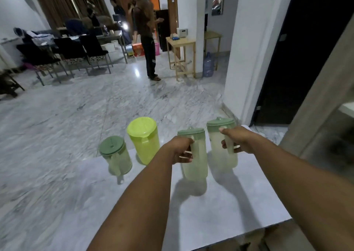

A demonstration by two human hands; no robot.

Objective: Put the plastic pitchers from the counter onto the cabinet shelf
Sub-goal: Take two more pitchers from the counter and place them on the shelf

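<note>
Several plastic pitchers stand in a row near the far edge of the white counter. My left hand grips the handle of a tall clear pitcher with a green lid. My right hand grips the handle of a second tall clear green-lidded pitcher beside it. Whether the two held pitchers touch the counter I cannot tell. To the left stand a yellow-green pitcher and a short clear pitcher with a green lid, both untouched.
Beyond the counter lies a marble floor. People stand at the back near a dining table with dark chairs. A small wooden table and a water jug stand by a white pillar. A dark doorway opens on the right.
</note>
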